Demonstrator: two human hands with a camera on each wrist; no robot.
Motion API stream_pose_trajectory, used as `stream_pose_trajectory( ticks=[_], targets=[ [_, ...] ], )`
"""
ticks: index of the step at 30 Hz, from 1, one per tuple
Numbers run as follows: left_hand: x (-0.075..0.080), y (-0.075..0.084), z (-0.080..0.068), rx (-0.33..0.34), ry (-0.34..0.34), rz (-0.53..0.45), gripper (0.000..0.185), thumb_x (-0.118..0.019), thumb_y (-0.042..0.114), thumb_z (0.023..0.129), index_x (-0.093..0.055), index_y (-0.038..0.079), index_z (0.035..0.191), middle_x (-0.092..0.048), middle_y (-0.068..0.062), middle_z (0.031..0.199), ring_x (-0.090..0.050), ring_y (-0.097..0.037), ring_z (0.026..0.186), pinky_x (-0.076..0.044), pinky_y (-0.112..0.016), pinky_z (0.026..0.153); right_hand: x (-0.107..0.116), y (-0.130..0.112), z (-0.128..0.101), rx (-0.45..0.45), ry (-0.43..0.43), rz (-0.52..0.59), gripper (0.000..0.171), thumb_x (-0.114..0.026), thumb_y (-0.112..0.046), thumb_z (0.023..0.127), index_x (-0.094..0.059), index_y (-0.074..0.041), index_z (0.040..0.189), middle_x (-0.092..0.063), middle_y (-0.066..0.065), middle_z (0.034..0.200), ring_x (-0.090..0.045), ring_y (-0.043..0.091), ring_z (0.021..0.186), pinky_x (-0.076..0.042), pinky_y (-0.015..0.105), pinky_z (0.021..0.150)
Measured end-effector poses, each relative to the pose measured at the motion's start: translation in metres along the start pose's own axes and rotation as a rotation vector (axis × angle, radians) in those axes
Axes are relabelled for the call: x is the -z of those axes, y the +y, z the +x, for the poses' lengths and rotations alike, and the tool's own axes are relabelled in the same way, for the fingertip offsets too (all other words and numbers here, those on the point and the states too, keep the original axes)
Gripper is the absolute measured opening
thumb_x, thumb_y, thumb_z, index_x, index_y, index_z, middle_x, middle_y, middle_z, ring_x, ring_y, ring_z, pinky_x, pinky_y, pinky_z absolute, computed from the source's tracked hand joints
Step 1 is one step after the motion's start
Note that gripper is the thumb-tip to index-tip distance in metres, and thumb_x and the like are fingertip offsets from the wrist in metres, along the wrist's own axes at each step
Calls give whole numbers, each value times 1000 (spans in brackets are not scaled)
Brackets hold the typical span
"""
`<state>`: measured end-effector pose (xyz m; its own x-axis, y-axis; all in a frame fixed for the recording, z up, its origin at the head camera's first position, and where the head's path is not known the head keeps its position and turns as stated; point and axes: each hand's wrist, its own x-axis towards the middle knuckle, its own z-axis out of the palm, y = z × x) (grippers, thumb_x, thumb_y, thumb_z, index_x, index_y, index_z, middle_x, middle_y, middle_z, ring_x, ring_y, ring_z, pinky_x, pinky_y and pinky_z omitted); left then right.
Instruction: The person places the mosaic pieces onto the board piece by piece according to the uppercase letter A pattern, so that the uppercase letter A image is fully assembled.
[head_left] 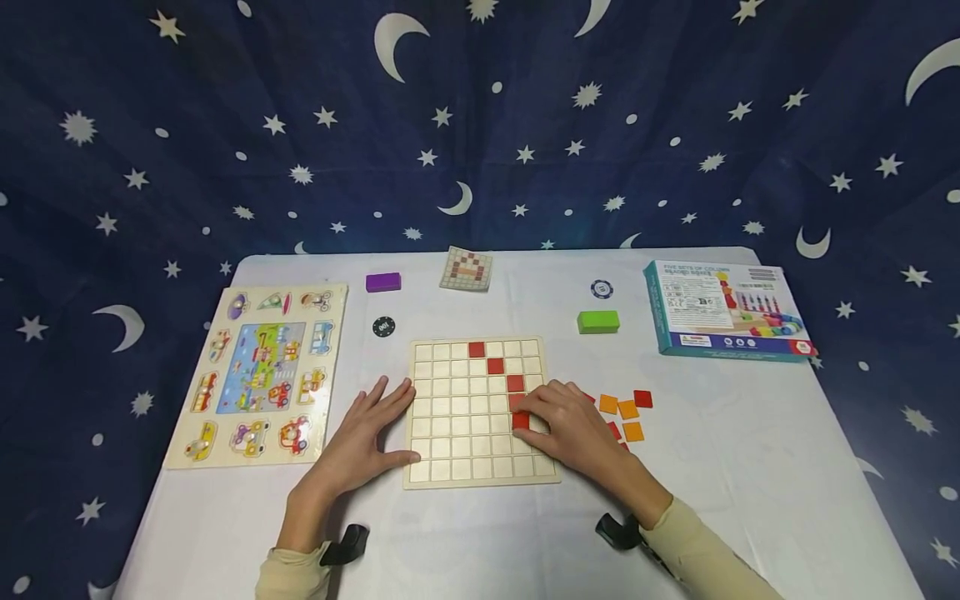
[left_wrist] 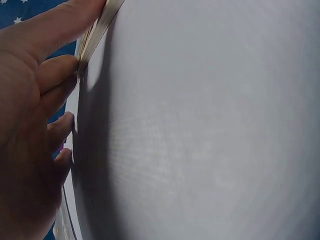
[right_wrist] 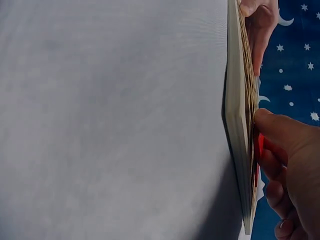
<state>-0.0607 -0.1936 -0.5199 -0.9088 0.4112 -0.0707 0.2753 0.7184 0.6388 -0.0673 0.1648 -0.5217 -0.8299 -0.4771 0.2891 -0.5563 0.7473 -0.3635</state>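
A square wooden grid board [head_left: 457, 450] lies on the white table, with red tiles [head_left: 477, 350] set in a diagonal line of cells. My left hand [head_left: 362, 437] is spread at the board's left side, thumb and fingertips touching its edge. Over the board's right half, my right hand [head_left: 566, 421] pinches a red square tile [head_left: 521, 421] between thumb and fingers, low over a cell below the others. The right wrist view shows the red tile [right_wrist: 259, 145] by the thumb, close over the board. Part of the board's right side is hidden under this hand.
Loose orange [head_left: 608, 404] and red tiles [head_left: 642, 399] lie right of the board. Behind it are a pattern card [head_left: 467, 269], purple block [head_left: 383, 282], green block [head_left: 598, 322] and two round chips [head_left: 384, 327]. A picture puzzle [head_left: 330, 350] lies left, a toy box [head_left: 697, 300] right.
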Motion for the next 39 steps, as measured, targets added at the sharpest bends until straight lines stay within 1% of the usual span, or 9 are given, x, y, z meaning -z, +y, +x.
stream_pose_trajectory(
  ticks=[7,13,16,19,23,27,30,35,39],
  targets=[
    [1,0,1,31,-27,-5,101,-93,41,79,-44,16,164,-38,-2,174,-16,-38,168,-9,-64,136,1,1,-2,3,-31,18,25,-88,-40,88,-84,-22,104,-73,-10,101,-60,9,94,-50,26,76],
    [-1,-1,1,11,-2,-4,99,-92,43,80,-46,16,163,-41,-3,172,-20,-41,167,-12,-66,135,1,5,-3,-1,-36,60,25,-88,-37,88,-84,-24,108,-72,-12,102,-60,8,95,-53,27,79],
    [-2,0,0,-1,13,-2,99,-93,42,79,-47,15,162,-42,-4,172,-21,-42,166,-14,-67,134,5,8,-5,-19,-31,76,24,-87,-35,89,-83,-25,111,-73,-12,103,-62,8,97,-54,29,81],
    [-3,0,0,-13,20,3,100,-93,42,78,-47,14,162,-42,-5,172,-22,-44,165,-14,-68,133,13,16,-10,-57,-4,75,21,-86,-30,91,-82,-25,110,-74,-10,104,-63,9,96,-55,33,83],
    [-2,0,0,0,12,8,101,-94,41,77,-46,15,162,-41,-4,172,-20,-41,166,-13,-66,134,25,31,-19,-143,33,26,22,-87,-22,89,-80,-21,110,-74,-4,104,-61,14,93,-54,37,81],
    [0,0,0,10,7,2,101,-94,40,77,-46,15,162,-41,-3,172,-20,-40,167,-13,-65,135,33,43,-26,-259,25,-83,27,-88,-26,87,-80,-17,110,-72,1,100,-59,19,89,-48,35,75],
    [0,-1,0,-3,10,-4,100,-94,39,77,-47,15,162,-42,-5,172,-21,-42,166,-13,-67,134,35,46,-29,-321,6,-145,28,-88,-28,86,-80,-14,110,-72,2,95,-57,19,85,-43,34,70],
    [-1,-1,1,-12,12,-3,100,-94,40,77,-47,14,162,-42,-6,172,-21,-44,165,-13,-69,133,37,46,-29,-327,3,-147,27,-89,-25,85,-81,-13,108,-73,2,92,-56,18,82,-43,34,70],
    [-1,-1,1,-3,7,-1,100,-94,40,78,-46,14,162,-41,-5,172,-20,-42,166,-13,-68,134,37,44,-19,-311,15,-133,28,-90,-27,84,-82,-13,108,-75,2,94,-59,20,85,-47,36,73]
  ],
)
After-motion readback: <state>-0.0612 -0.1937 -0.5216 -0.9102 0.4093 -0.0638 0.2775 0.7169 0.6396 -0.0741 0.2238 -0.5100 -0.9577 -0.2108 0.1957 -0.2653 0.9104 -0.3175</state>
